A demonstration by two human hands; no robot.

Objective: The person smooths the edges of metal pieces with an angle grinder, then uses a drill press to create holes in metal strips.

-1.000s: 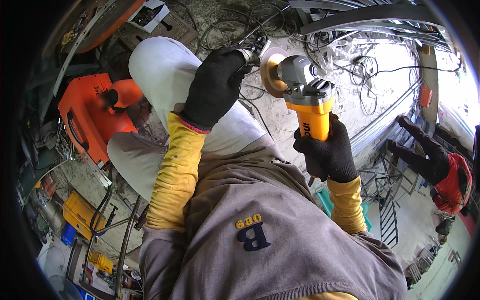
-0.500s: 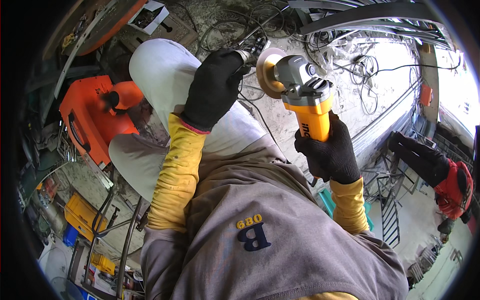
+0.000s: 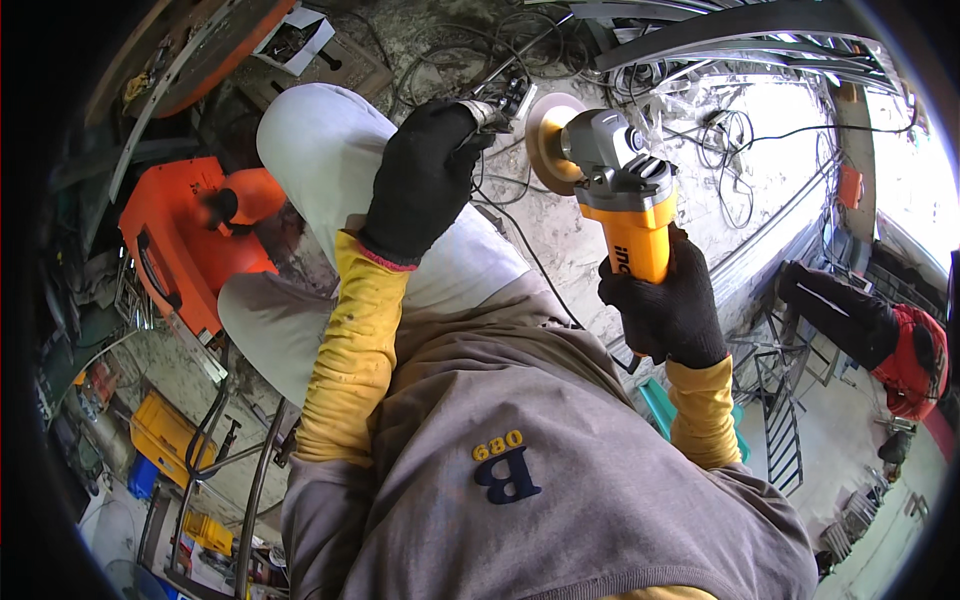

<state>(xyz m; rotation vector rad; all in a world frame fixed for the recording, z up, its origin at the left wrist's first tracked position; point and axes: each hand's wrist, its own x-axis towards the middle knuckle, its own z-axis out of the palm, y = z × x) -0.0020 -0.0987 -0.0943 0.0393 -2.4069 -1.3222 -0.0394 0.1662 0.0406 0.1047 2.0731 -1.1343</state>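
My left hand [image 3: 418, 185], in a black knit glove, is closed round a small dark metal piece [image 3: 510, 103] above my pale-trousered leg. Fingers hide part of that piece, so its exact kind cannot be made out. In my right hand [image 3: 668, 310], also gloved in black, is a yellow and grey angle grinder [image 3: 636, 225], gripped by its body with the head upward. Its tan disc [image 3: 546, 146] faces the metal piece, with a small gap between them. Whether the disc spins cannot be seen.
Cables [image 3: 735, 170] lie coiled on the floor ahead, near long metal strips [image 3: 740, 30]. An orange machine casing [image 3: 175, 235] stands at left, a yellow toolbox [image 3: 165, 435] lower left. Another person in red [image 3: 908, 360] is at far right, beside a dark metal frame [image 3: 783, 430].
The angle grinder and my right hand have shifted slightly right, widening the gap between disc and metal piece. My left hand has turned the piece a little, staying nearly in place.
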